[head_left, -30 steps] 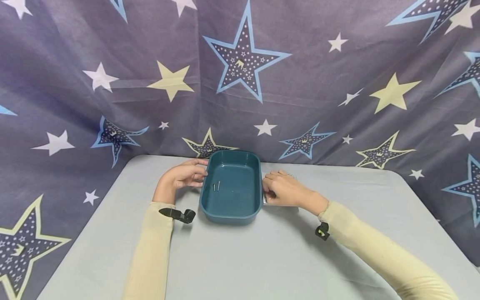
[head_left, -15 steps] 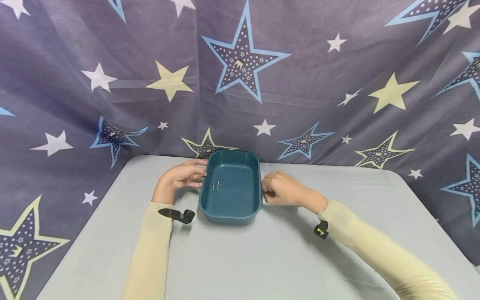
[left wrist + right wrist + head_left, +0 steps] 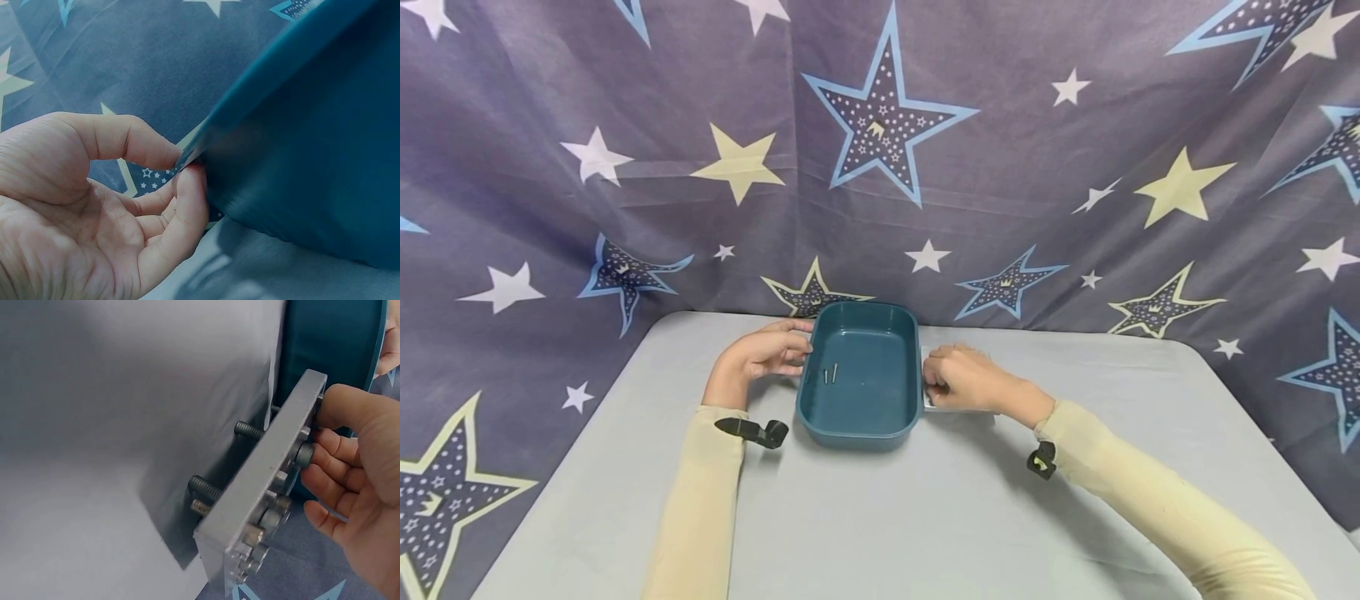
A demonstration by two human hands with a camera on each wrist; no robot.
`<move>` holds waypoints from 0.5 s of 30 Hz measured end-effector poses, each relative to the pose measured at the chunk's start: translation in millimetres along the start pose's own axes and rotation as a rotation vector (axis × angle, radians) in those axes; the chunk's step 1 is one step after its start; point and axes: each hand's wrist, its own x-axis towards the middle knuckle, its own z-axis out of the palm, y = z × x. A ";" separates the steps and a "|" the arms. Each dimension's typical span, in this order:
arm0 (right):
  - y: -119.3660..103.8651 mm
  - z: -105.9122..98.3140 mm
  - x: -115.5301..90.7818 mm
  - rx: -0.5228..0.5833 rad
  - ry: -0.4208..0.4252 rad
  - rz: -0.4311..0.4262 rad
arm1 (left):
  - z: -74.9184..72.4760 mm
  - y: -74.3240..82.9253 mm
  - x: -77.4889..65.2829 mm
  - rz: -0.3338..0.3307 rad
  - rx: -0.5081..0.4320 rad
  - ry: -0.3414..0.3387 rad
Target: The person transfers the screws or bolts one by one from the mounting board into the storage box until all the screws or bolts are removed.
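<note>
A dark teal rectangular tray sits on the table with two small screws lying inside. At its left side is my left hand; in the left wrist view, thumb and finger meet on the rim and pinch it. On the right side stands a silver metal plate with several bolts through it, heads on one face and threaded ends out the other. My right hand is at the plate's tray end, thumb and finger pinching a small bolt there, mostly hidden by the fingers. Other curled fingers lie beside a larger bolt head.
A light grey cloth covers the table. Behind it hangs a purple-grey curtain with stars. Each sleeve carries a black wrist camera; the left camera is close beside the tray.
The hands, tray and metal plate hold almost the same places. The head view has shifted very slightly, and both screws still lie in the tray.
</note>
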 end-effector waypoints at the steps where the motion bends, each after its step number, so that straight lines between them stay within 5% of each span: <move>1: -0.2 0.1 0.0 -0.002 0.000 0.001 | 0.0 -0.1 0.2 0.001 -0.001 -0.001; 15: -2.2 -0.7 0.1 0.002 0.006 -0.004 | 1.2 -1.3 0.5 0.006 -0.019 -0.004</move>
